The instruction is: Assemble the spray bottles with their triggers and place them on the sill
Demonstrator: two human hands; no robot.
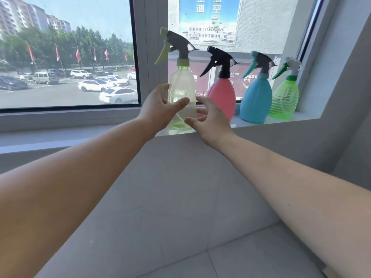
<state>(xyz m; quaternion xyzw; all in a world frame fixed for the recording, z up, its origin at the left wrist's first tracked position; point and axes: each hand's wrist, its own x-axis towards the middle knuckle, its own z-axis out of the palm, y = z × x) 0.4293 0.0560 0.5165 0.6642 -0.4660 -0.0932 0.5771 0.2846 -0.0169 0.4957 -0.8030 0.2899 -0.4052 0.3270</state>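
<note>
A pale yellow-green clear spray bottle (181, 85) with a grey and light green trigger (176, 43) stands upright at the left end of the white sill (291, 119). My left hand (158, 109) grips its body, thumb across the front. My right hand (212, 121) hovers at the bottle's right side with fingers spread and the thumb close to its base. To the right on the sill stand three assembled bottles: pink with a black trigger (222, 91), blue with a teal trigger (256, 101) and ribbed green with a white and green trigger (285, 99).
A large window (66, 57) to the left looks onto a car park. A poster (208, 19) hangs behind the bottles. A grey wall (341, 77) closes the sill on the right. Grey floor tiles (180, 217) lie below.
</note>
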